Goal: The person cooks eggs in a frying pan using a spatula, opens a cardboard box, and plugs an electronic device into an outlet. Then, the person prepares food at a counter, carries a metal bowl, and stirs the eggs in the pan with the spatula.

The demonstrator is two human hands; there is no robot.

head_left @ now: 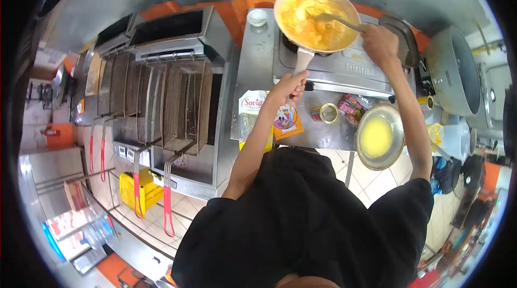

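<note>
A light-coloured frying pan (279,21) stands over the burner of a gas stove (344,75), holding a yellow-orange food mixture (307,10). My left hand (289,87) is closed round the pan's pale handle (305,61). In my right hand (381,45) is a spatula (340,19), its head down in the mixture. Below my left hand lie a Sovia packet (252,106) and an orange packet (291,126). A small open tin (328,113) and a colourful plastic packet (351,109) sit in front of the stove. Near my right forearm is a metal bowl (399,140) with yellow contents.
To the left stand deep fryers with wire baskets (186,105) and red handles sticking out. A small white bowl (257,17) is on the counter left of the stove. A large metal pot (449,80) and a dark grill pan (405,43) stand to the right.
</note>
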